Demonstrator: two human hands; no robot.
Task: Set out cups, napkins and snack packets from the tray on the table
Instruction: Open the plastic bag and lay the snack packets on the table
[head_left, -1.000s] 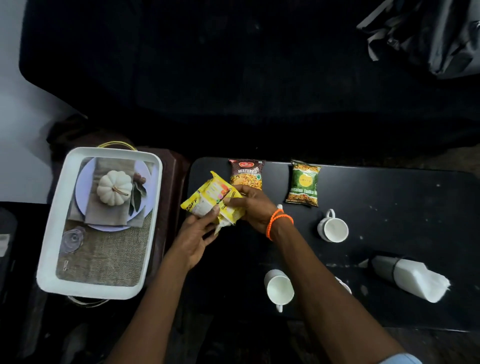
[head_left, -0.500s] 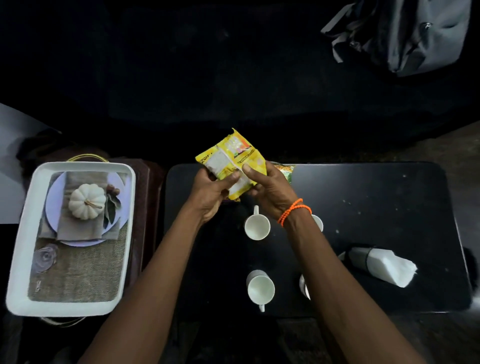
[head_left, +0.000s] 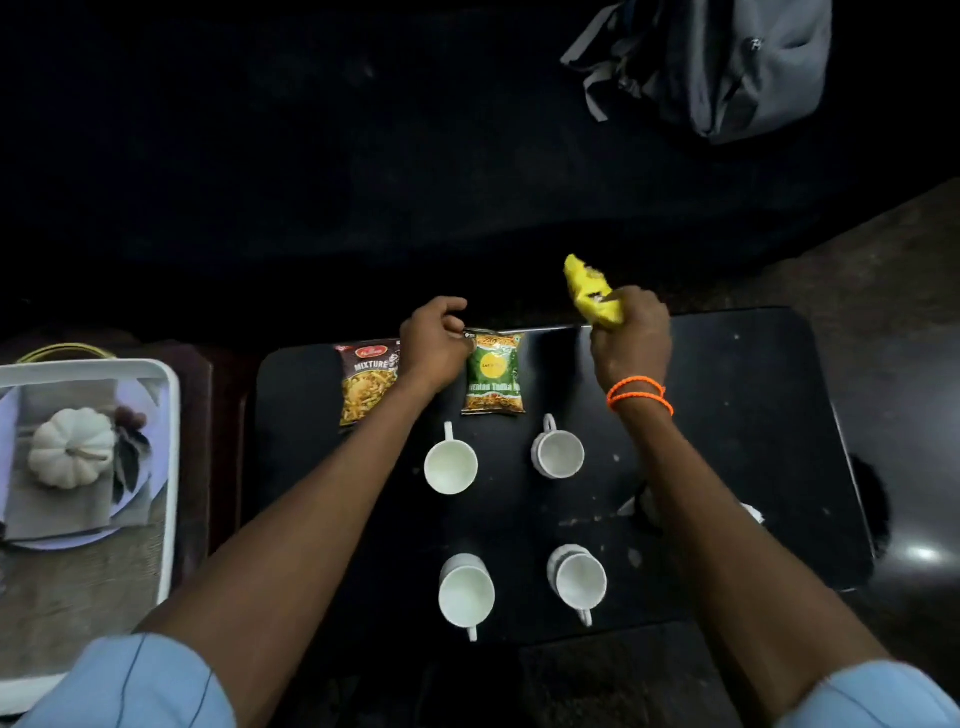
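My right hand (head_left: 631, 340) grips a yellow snack packet (head_left: 592, 291) above the far edge of the black table (head_left: 753, 415). My left hand (head_left: 434, 343) pinches the top left corner of a green snack packet (head_left: 493, 374) lying flat on the table. A brown "Mixture" packet (head_left: 363, 384) lies to its left, partly under my left wrist. Several white cups sit in two rows: cup (head_left: 451, 465), cup (head_left: 558, 453), cup (head_left: 466, 592) and cup (head_left: 577, 579). The napkin holder (head_left: 750, 513) is mostly hidden behind my right forearm.
A white tray (head_left: 171, 467) stands left of the table on a dark stool, holding a plate, a grey napkin and a white pumpkin (head_left: 70, 447). A grey backpack (head_left: 727, 62) lies on the dark sofa beyond the table.
Both hands held the yellow packet before. Now only my right hand has it and has carried it to the right, while my left hand has dropped to the green packet's corner.
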